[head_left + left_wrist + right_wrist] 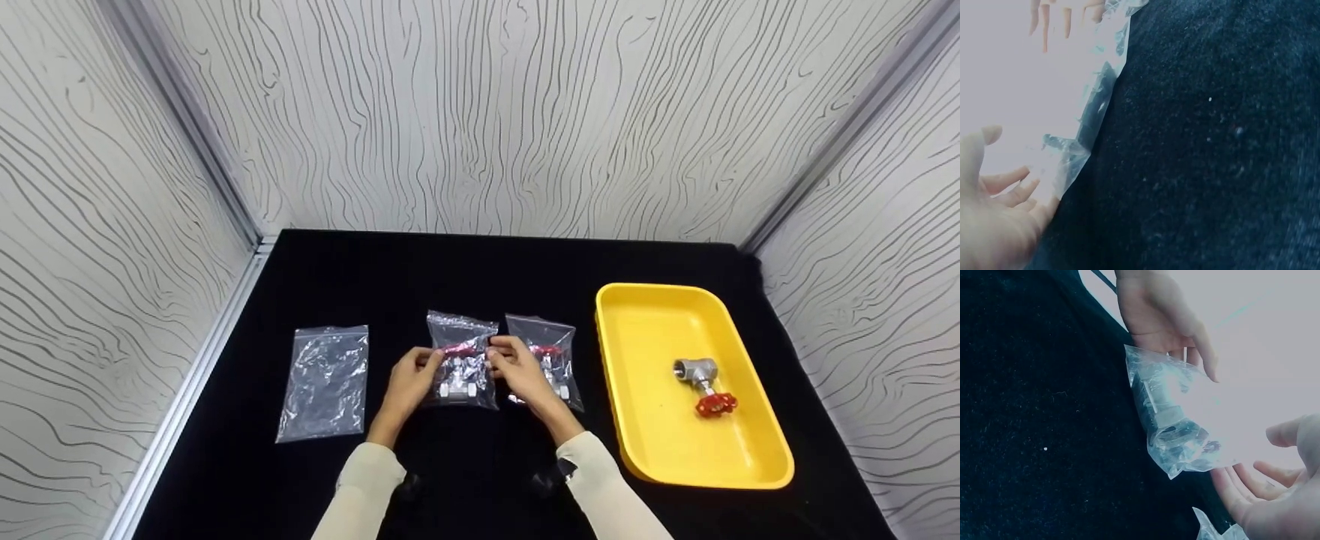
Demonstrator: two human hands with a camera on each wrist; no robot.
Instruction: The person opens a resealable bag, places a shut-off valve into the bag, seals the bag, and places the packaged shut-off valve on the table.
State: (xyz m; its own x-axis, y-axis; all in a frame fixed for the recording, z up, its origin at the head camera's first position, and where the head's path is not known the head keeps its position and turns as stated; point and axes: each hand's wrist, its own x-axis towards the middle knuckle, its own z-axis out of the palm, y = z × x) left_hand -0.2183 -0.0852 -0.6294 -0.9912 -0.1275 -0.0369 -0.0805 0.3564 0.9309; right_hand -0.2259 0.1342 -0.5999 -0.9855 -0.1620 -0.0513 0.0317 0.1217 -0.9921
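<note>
A clear zip bag (463,327) holds a metal valve with a red handwheel (459,350); it lies between my two hands. At the bag's left side, my left hand (405,381) holds the edge between thumb and fingers. My right hand (523,373) grips the opposite edge, its wrist crossing over a second bagged valve (547,350) on the right. In the right wrist view the plastic of the bag (1176,458) shows creases around the metal body, while glare washes out much of both wrist views.
On the left a flat clear zip bag (326,386) lies on the black cloth (465,480). To the right stands a yellow tray (652,442) with an unbagged valve (698,370) in it. Patterned white walls (465,112) enclose the back and sides.
</note>
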